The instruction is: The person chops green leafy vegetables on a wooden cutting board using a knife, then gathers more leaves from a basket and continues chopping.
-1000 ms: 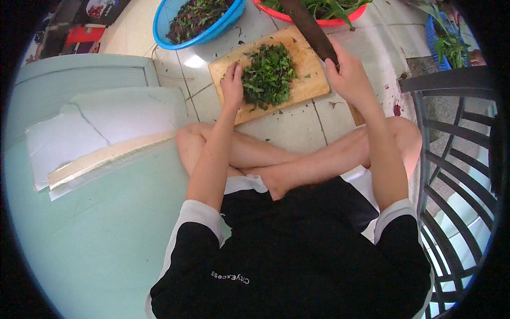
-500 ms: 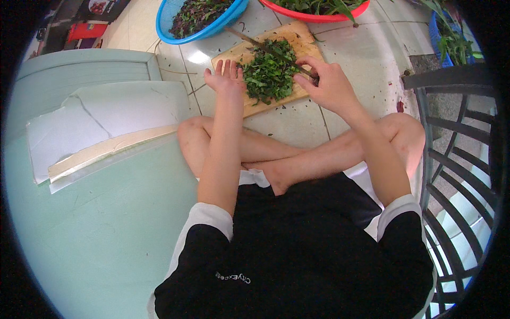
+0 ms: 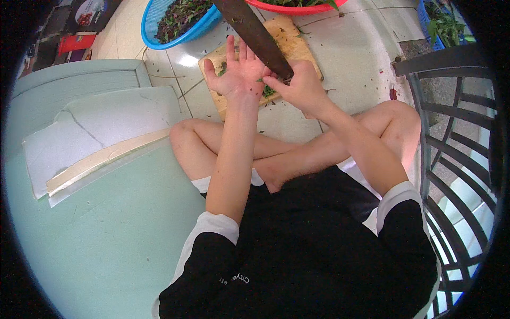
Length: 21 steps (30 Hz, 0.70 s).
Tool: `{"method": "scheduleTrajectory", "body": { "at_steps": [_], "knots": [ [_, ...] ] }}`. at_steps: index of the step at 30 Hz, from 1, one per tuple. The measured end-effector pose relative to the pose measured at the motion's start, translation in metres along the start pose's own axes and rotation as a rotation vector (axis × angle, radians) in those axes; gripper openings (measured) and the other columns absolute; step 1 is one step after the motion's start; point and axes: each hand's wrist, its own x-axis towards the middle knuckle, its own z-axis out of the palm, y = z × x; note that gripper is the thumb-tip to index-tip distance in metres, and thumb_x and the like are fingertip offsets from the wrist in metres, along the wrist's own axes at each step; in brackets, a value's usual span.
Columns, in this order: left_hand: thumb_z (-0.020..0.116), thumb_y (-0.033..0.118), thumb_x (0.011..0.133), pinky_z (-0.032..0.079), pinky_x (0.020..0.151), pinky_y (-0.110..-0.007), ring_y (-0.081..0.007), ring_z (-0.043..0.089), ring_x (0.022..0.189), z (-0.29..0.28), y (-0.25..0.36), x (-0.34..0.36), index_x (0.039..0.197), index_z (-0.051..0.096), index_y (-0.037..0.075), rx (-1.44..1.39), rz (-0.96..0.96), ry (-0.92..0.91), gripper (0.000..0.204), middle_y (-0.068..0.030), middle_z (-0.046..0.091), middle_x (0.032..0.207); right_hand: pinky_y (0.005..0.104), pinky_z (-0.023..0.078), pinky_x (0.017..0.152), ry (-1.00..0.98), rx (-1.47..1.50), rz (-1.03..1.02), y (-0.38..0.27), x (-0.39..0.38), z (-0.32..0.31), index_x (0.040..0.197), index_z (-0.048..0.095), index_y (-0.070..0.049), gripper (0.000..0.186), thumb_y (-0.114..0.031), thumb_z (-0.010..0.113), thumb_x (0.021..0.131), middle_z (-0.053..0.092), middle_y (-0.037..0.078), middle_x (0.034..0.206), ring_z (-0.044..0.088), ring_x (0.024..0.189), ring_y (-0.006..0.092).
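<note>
My left hand (image 3: 240, 74) is open, palm up and fingers spread, over the wooden board (image 3: 300, 50), with a few small bits on the skin. My right hand (image 3: 303, 87) grips a long, dark-bladed knife (image 3: 252, 34), raised diagonally over the board. The right fingers are beside the left palm; whether they touch is unclear. Chopped green leaves (image 3: 268, 91) lie on the board, mostly hidden by both hands and the blade.
A blue basket (image 3: 175, 44) of dark leaves and a red basin (image 3: 289, 9) of greens lie beyond the board. Another blue basket holds leafy stems (image 3: 446, 29) at right, behind a dark railing (image 3: 441, 66). A pale green panel (image 3: 79, 223) fills the left. My crossed legs (image 3: 196, 141) are below the board.
My left hand has turned palm up and opened out. My right hand moved left and down with the knife, then the blade rose over the board beside the left hand.
</note>
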Motion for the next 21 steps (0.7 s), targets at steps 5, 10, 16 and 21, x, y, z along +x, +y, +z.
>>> {"method": "scheduleTrajectory", "body": {
  "at_steps": [5, 10, 16, 21],
  "knots": [
    [0.052, 0.055, 0.086, 0.034, 0.110, -0.050, -0.0337, 0.043, 0.127, -0.005, 0.005, 0.010, 0.128, 0.046, 0.001, 0.047, 0.020, 0.022, 0.069, -0.0189, 0.047, 0.133, 0.0367, 0.049, 0.058, 0.077, -0.035, -0.045, 0.003, 0.008, -0.002, 0.082, 0.068, 0.003, 0.025, -0.021, 0.074, 0.078, 0.066, 0.012, 0.064, 0.064, 0.057, 0.0258],
    [0.048, 0.047, 0.092, 0.041, 0.101, -0.048, -0.0338, 0.052, 0.121, -0.021, 0.032, 0.023, 0.125, 0.051, 0.001, 0.396, 0.192, 0.150, 0.057, -0.0166, 0.055, 0.126, 0.0289, 0.051, 0.061, 0.222, -0.186, -0.063, 0.029, 0.031, -0.020, 0.093, 0.073, -0.002, 0.016, -0.015, 0.069, 0.084, 0.072, 0.009, 0.076, 0.066, 0.065, 0.0131],
    [0.053, 0.039, 0.092, 0.041, 0.095, -0.044, -0.0274, 0.057, 0.115, -0.062, 0.088, 0.031, 0.122, 0.057, 0.005, 1.033, 0.319, 0.091, 0.045, -0.0115, 0.062, 0.119, 0.0397, 0.055, 0.068, 0.199, -0.184, -0.024, 0.035, 0.042, -0.020, 0.090, 0.074, -0.003, 0.016, -0.017, 0.070, 0.082, 0.071, 0.015, 0.073, 0.070, 0.069, 0.0297],
    [0.071, 0.040, 0.078, 0.040, 0.100, -0.047, -0.0293, 0.056, 0.118, -0.058, 0.101, 0.023, 0.125, 0.059, 0.011, 1.977, 0.428, -0.383, 0.056, -0.0121, 0.061, 0.123, 0.0408, 0.054, 0.068, 0.200, -0.309, 0.033, 0.056, 0.048, -0.020, 0.085, 0.072, -0.002, 0.019, -0.019, 0.074, 0.079, 0.070, 0.016, 0.073, 0.069, 0.070, 0.0306]
  ]
}}
